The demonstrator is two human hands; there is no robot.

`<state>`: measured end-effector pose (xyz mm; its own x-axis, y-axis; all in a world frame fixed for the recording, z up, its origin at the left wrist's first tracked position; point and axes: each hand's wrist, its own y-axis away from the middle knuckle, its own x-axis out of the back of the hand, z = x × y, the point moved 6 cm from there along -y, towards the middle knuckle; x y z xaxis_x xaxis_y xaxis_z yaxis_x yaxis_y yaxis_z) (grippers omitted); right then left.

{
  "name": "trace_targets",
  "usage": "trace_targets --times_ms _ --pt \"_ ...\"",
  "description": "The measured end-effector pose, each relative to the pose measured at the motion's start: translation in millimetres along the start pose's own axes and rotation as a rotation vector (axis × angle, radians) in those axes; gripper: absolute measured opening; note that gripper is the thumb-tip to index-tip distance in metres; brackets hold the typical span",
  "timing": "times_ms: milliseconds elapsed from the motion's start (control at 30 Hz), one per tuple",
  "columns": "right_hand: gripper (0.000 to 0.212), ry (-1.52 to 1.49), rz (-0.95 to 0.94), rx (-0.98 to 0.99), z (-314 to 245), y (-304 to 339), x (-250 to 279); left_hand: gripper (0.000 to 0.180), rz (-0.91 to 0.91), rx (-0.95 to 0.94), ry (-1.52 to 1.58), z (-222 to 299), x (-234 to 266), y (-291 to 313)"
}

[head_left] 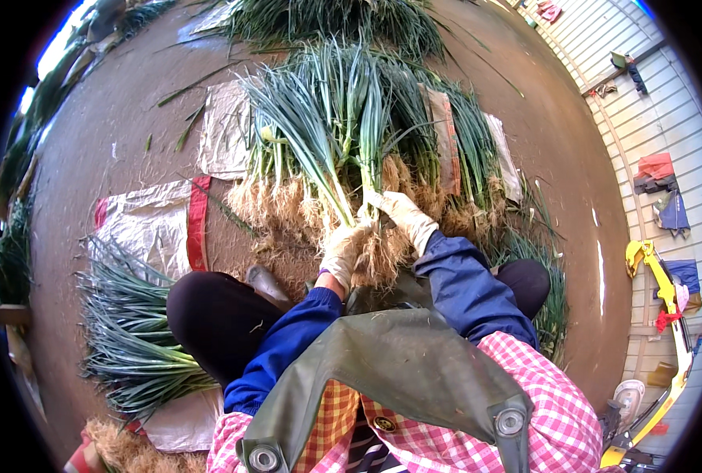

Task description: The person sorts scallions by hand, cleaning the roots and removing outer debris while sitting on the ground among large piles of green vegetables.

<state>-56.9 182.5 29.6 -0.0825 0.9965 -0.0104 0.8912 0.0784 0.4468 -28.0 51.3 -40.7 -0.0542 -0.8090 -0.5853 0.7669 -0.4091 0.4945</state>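
Left of the left grip (343, 251), a long-leaved onion pile (130, 331) overlaps a flat rectangular sack (150, 217); beyond lie rooted onion stalks (423, 154).

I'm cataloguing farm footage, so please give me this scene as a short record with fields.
Left hand: gloved, gripping green onions near their roots
Right hand: gloved, touching stalks near their base; full grip unclear
Ahead: rooted pile, leaves pointing away
Person's left: another leafy pile, red-edged sheet beyond it
Clothing: dark green apron, blue sleeves
Floor: brown
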Motion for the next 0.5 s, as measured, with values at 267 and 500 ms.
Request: trace_targets --times_ms 267,500 --pt "0.034 0.317 0.146 -0.089 -5 3 14 0.012 0.117 -0.133 -0.069 5 -5 4" --pt "0.022 -0.013 0.035 0.056 -23 9 -24 0.019 0.101 -0.136 0.017 8 3 9"
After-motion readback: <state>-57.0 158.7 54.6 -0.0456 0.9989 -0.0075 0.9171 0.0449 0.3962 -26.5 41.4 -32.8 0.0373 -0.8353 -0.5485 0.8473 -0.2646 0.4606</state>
